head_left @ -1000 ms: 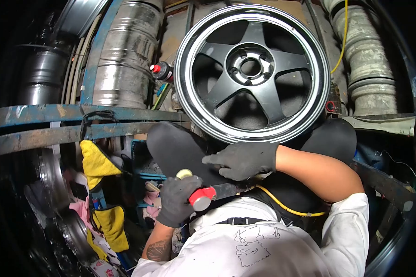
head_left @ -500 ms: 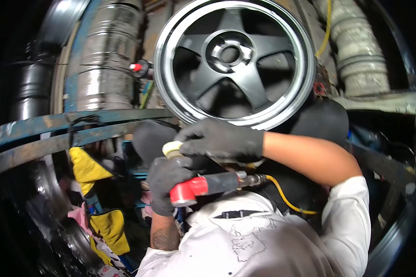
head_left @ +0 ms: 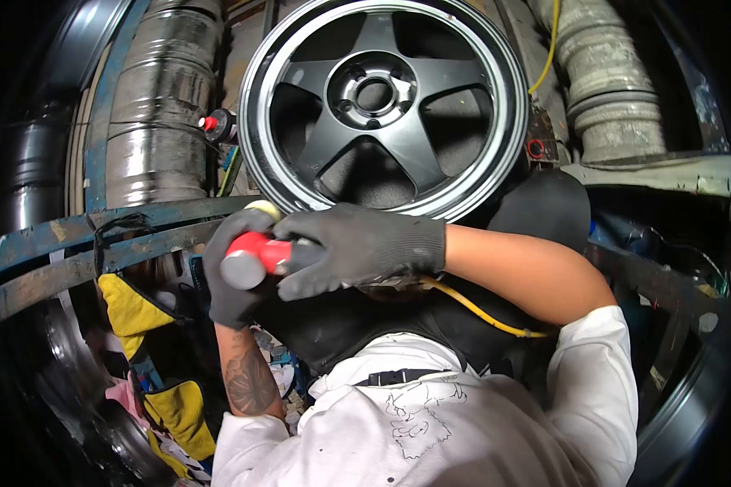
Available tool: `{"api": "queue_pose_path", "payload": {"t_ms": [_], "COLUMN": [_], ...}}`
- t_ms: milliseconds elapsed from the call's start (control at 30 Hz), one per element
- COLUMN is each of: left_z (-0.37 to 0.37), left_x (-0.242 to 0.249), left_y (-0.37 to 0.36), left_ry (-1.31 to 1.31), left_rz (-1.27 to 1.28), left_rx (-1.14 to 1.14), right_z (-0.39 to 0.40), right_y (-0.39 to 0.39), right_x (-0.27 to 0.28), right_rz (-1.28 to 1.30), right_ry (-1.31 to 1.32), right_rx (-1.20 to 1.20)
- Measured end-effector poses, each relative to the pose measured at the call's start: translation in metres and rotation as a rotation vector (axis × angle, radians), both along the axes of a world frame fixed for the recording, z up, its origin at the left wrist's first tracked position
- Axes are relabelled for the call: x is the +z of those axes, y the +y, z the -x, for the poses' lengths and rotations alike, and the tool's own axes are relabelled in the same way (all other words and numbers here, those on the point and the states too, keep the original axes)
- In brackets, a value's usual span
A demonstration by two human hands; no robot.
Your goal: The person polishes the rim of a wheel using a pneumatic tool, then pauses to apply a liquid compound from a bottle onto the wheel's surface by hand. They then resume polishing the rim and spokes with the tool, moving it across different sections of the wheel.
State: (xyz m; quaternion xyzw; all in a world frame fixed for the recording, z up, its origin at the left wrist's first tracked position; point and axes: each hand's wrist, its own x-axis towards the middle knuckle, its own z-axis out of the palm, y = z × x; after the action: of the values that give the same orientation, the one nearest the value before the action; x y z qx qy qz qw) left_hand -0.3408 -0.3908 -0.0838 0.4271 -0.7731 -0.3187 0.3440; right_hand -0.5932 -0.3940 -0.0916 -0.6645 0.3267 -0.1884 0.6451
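An air polisher (head_left: 266,253) with a red head is held in front of the wheel's lower left edge. My left hand (head_left: 227,296), in a dark grey glove, wraps around the head from the left. Above it pokes out the pale yellow pad (head_left: 264,209). Gloved alike, my right hand (head_left: 374,247) closes over the polisher's body and hides most of it. A yellow air hose (head_left: 475,310) runs out to the right from beneath this hand. Just beyond the hands lies the dark five-spoke wheel rim (head_left: 418,154) with a bright lip, face up.
A blue metal rail (head_left: 49,235) crosses at left, with yellow cloths (head_left: 134,312) hanging below. Wrapped metal cylinders stand at left (head_left: 158,114) and right (head_left: 617,97). Beside the rim sits a small tool with a red button (head_left: 211,123).
My right hand has moved from the pad onto the polisher's body. The polisher has risen leftward with my left hand, toward the rim. The view has shifted slightly.
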Motion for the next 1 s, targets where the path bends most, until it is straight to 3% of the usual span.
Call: {"api": "queue_pose_path", "payload": {"t_ms": [67, 133, 267, 333, 367, 400, 433, 467, 500, 567, 600, 633, 700, 733, 767, 1000], "left_z": [0.017, 0.037, 0.058, 0.059, 0.071, 0.072, 0.082, 0.097, 0.111, 0.129, 0.134, 0.133, 0.129, 0.124, 0.12, 0.108], "left_x": [0.005, 0.017, 0.029, 0.028, 0.018, -0.004, -0.019, -0.047, -0.025, -0.057, -0.08, -0.065, -0.064, -0.054, -0.055, -0.061], "left_y": [-0.015, -0.044, -0.096, -0.118, -0.117, -0.121, -0.112, -0.092, -0.079, -0.034, -0.01, -0.012, 0.006, 0.012, 0.016, 0.017], "left_ry": [-0.2, -0.18, -0.211, -0.158, 0.032, 0.074, 0.164, 0.419, 0.393, 0.888, 1.097, 1.068, 1.261, 1.304, 1.297, 1.291], "left_rz": [0.065, 0.041, 0.063, -0.549, -0.801, -0.93, -0.883, -0.769, -0.98, -1.253, -1.27, -1.374, -1.387, -1.677, -1.688, -1.746], "left_rx": [-0.021, -0.149, -0.045, -0.127, -0.268, -0.401, -0.555, -0.608, -0.572, -0.453, -0.441, -0.457, -0.324, -0.205, -0.192, -0.037], "right_z": [0.002, 0.009, 0.029, 0.049, 0.054, 0.058, 0.065, 0.066, 0.064, 0.06, 0.059, 0.055, 0.046, 0.044, 0.039, 0.013], "right_y": [-0.009, -0.017, -0.04, -0.052, -0.054, -0.056, -0.061, -0.062, -0.059, -0.052, -0.048, -0.044, -0.043, -0.039, -0.038, -0.05], "right_x": [0.009, 0.011, 0.007, 0.026, 0.029, 0.03, 0.018, 0.01, 0.004, -0.012, -0.021, -0.02, -0.024, -0.029, -0.03, -0.04], "right_rz": [0.018, -0.091, -0.047, -0.187, -0.283, -0.382, -0.4, -0.351, -0.303, -0.261, -0.264, -0.237, -0.242, -0.269, -0.379, -0.465], "right_ry": [0.157, 0.207, 0.078, 0.161, 0.142, 0.123, 0.129, 0.108, 0.089, 0.102, 0.131, 0.128, 0.171, 0.201, 0.11, 0.253], "right_rx": [0.0, -0.055, -0.418, -0.51, -0.544, -0.577, -0.555, -0.543, -0.532, -0.492, -0.465, -0.415, -0.26, -0.178, -0.188, -0.099]}}
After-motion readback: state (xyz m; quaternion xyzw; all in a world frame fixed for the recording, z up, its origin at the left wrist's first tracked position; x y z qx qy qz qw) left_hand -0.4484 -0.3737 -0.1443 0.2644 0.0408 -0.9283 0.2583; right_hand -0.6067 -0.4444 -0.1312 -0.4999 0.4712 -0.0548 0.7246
